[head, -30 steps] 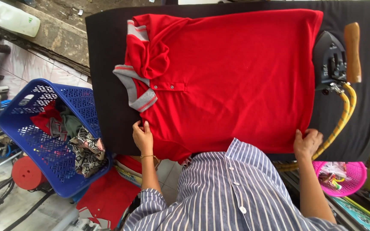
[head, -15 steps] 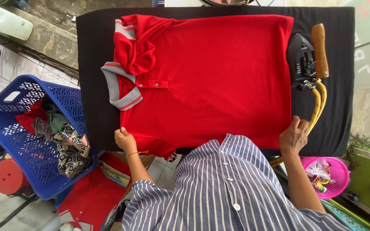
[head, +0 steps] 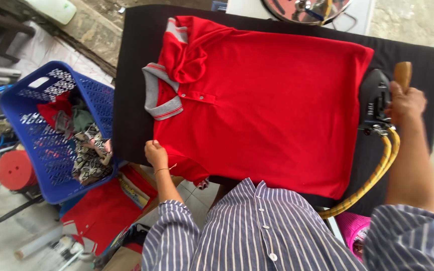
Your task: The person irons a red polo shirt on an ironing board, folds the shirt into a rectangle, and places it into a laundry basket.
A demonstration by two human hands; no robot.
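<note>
A person in a blue and white striped button shirt point(head: 257, 236) stands at the near edge of a flat ironing table covered in black cloth point(head: 131, 100). The left hand point(head: 155, 153) rests near that near edge, at the left side, with its fingers curled down onto the hem of a short sleeve of the red polo shirt with a grey collar point(head: 267, 110); it seems to press and pinch the cloth there so the shirt stays flat and does not slide. The red polo shirt lies spread out in the middle of the black cloth, front up, collar toward the left edge and bottom hem toward the right edge, so its big front part is smooth and open. At the right edge, the right hand point(head: 403, 105) is wrapped tight around the wooden handle of a black iron point(head: 375, 103), which sits on the black cloth just beside the shirt's hem. A yellow braided cord point(head: 377, 175) hangs from the iron down past the near edge. Off the left edge, lower down, a blue plastic basket with holes point(head: 41, 125) holds crumpled clothes close by. Past the far edge, part of a shiny metal pot point(head: 305, 9) shows.
</note>
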